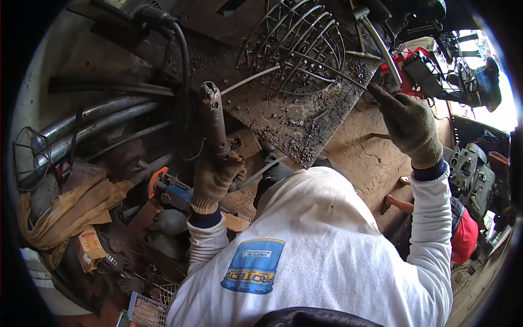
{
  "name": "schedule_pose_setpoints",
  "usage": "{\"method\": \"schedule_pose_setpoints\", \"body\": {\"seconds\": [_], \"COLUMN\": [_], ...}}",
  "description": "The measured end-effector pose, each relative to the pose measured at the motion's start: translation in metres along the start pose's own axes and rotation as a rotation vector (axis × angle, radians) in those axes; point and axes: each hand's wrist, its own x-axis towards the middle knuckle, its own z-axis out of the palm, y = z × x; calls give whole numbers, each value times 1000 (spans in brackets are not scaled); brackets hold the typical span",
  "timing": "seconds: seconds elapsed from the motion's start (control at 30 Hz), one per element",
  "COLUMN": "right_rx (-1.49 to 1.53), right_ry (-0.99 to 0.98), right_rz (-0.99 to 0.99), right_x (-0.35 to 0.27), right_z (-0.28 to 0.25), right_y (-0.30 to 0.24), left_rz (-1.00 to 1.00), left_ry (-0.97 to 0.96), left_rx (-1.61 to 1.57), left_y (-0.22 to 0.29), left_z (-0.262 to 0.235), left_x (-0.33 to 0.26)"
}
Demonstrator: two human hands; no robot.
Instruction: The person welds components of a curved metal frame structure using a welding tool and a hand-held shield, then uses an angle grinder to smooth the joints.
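My left hand (212, 182), in a tan work glove, is wrapped round the brown handle of a welding electrode holder (216, 122). A pale electrode (250, 79) sticks out of its worn head toward a frame of curved metal bars (297, 41) on the worktable (305, 155). To the right, my gloved right hand (408, 122) is closed, with its fingertips at the near end of a thin dark rod (335, 72). That rod slants up across the table corner to the bars. Whether its far end touches them I cannot tell.
Grit and metal scraps cover the table. Curved pipes (103, 128), a blue and orange power tool (177, 188) and brown cloth (81, 210) crowd the left. A person in red (463, 231) is at the right, near a green machine (471, 169). Another person (487, 84) is beyond.
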Motion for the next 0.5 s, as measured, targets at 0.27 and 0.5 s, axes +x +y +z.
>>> {"method": "schedule_pose_setpoints", "body": {"seconds": [0.27, 0.5], "right_rx": [21, -2], "right_ry": [17, -23], "right_rz": [-22, 18], "right_x": [1, 1], "right_z": [0, -3], "right_y": [1, -2], "left_rz": [166, 211], "left_ry": [39, 30], "left_rx": [230, 328], "left_y": [33, 40], "left_z": [42, 49], "left_x": [-7, -3]}}
